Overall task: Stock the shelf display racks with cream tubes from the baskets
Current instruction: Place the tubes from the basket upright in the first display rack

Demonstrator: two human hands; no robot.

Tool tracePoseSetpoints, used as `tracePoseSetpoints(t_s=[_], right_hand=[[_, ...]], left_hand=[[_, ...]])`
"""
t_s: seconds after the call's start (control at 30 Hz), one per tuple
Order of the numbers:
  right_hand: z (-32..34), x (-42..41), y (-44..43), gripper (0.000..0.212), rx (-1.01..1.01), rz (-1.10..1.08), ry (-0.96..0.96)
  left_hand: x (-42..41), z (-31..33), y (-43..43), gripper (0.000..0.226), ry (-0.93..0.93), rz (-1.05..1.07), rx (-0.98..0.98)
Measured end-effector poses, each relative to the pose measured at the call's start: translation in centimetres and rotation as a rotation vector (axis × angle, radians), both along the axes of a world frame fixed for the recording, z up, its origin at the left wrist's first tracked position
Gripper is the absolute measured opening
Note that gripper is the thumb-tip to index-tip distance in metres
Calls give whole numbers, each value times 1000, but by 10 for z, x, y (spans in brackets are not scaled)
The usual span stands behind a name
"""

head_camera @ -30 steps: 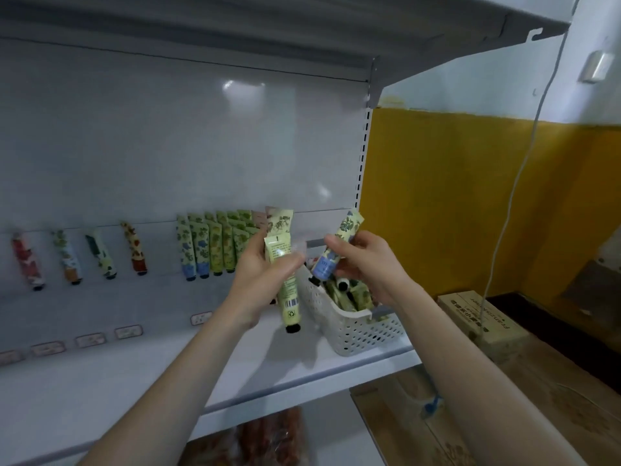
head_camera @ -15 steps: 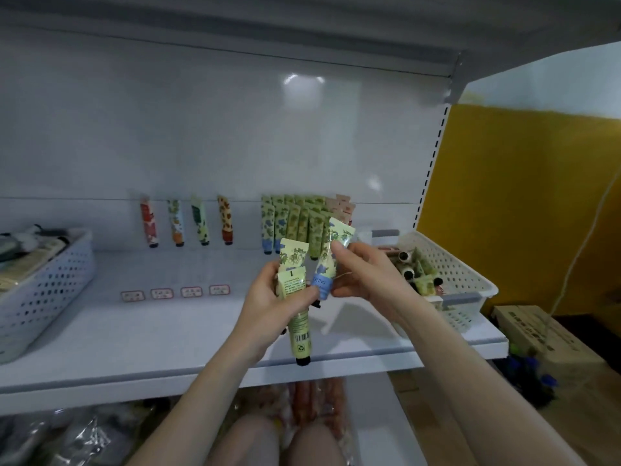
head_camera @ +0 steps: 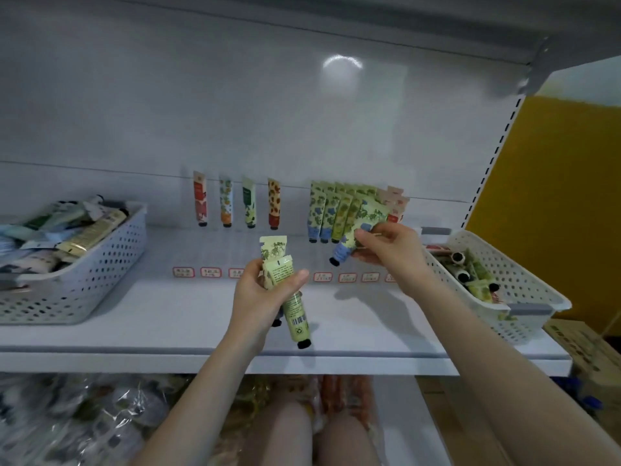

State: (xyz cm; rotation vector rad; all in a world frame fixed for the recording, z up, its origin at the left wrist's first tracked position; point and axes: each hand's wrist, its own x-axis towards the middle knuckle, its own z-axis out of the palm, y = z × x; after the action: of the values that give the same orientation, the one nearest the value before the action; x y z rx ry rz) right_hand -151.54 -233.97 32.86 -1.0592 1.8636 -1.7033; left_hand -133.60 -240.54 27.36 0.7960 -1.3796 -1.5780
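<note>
My left hand (head_camera: 268, 294) grips two pale green cream tubes (head_camera: 292, 304) above the white shelf (head_camera: 168, 317), caps pointing down. Up and to the right, my right hand (head_camera: 386, 250) pinches a green tube with a blue lower end (head_camera: 353, 237), tilted, just in front of the packed row of green and blue tubes (head_camera: 332, 213) hanging on the back rack. Several single tubes (head_camera: 235, 203) hang further left on the rack. A white basket (head_camera: 524, 290) at the right end of the shelf holds more tubes.
A second white perforated basket (head_camera: 84, 274) full of mixed tubes stands at the shelf's left. Small price tags (head_camera: 208, 272) line the shelf. An upper shelf (head_camera: 302, 15) hangs overhead. A cardboard box (head_camera: 584, 351) sits low right by a yellow wall (head_camera: 554, 196). Plastic-wrapped goods lie below.
The view has swung left, bringing the left basket into sight. My right hand has moved away from my left hand with the blue-ended tube, up toward the hanging row. The left hand keeps its tubes.
</note>
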Motion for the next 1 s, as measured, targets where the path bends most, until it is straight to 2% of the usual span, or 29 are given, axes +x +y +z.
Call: tracePoseSetpoints(t_s=[0.17, 0.33, 0.5, 0.8, 1.0], right_hand=[[-8, -15, -49, 32, 56, -166, 332], [-19, -23, -95, 38, 184, -164, 466], [-32, -26, -116, 44, 196, -130, 513], [-48, -35, -132, 48, 282, -78, 603], [-50, -38, -136, 46, 331, -81, 662]], left_hand=[[6, -4, -16, 37, 34, -2, 131], [5, -5, -30, 33, 87, -6, 179], [1, -13, -41, 43, 32, 7, 146], [-6, -24, -47, 45, -23, 6, 136], [-8, -28, -46, 27, -16, 16, 165]])
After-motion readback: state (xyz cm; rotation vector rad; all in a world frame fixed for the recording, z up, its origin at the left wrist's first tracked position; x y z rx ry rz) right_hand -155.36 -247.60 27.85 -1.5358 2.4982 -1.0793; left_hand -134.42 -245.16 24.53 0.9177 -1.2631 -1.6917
